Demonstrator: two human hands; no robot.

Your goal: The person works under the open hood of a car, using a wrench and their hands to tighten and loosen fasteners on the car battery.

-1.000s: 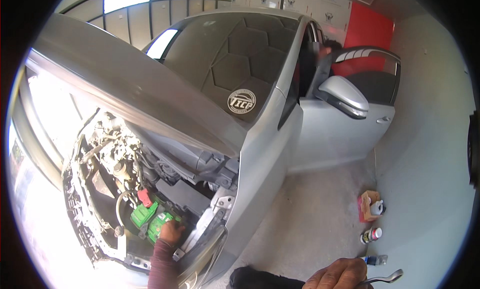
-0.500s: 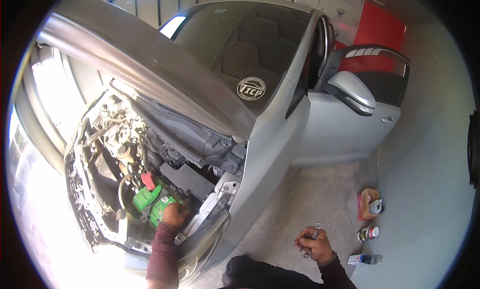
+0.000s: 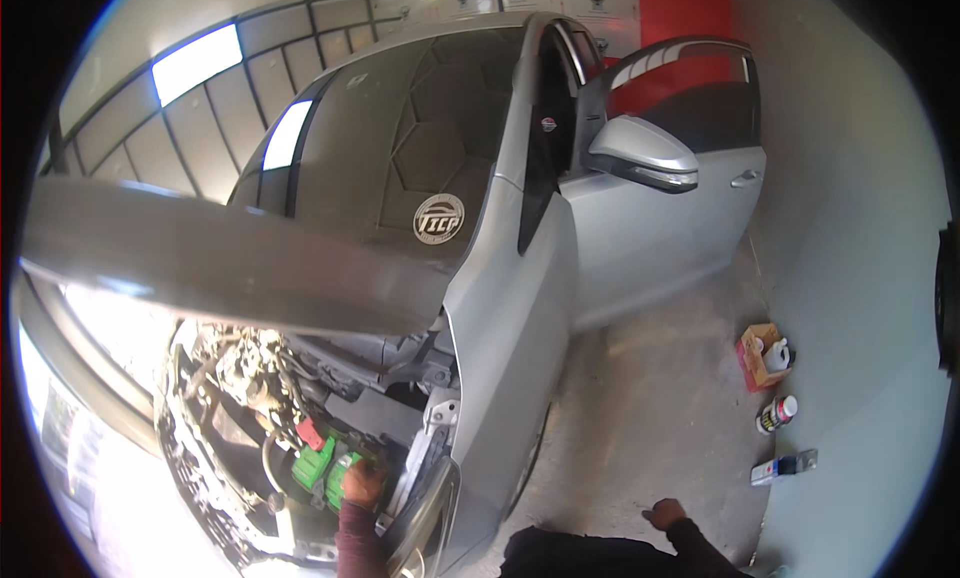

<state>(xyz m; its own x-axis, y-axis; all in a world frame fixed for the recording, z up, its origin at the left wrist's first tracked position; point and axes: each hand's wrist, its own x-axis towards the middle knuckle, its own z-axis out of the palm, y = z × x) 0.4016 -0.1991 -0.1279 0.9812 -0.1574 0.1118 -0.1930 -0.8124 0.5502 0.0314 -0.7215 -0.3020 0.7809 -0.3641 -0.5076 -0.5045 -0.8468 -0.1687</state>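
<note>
My left hand (image 3: 362,485) rests at the right side of the green car battery (image 3: 316,464) in the engine bay. Its fingers are curled in, and what they hold, if anything, is hidden. A red terminal cover (image 3: 310,434) sits at the battery's far left corner. Over the floor beside the car, my right hand (image 3: 664,514) is closed and stands apart from everything around it. Its grip is too small and blurred to show what lies in it.
The raised hood (image 3: 220,258) hangs over the engine bay. Beyond the silver fender (image 3: 510,348), the front door (image 3: 670,213) stands ajar. Along the right wall are a box with bottles (image 3: 762,363), a white-capped container (image 3: 777,415) and a small box (image 3: 765,471).
My view has tilted up, bringing more windshield and back wall into sight. My right hand has moved lower and nearer to me; the ring-ended tool by it no longer shows. My left hand stays at the battery.
</note>
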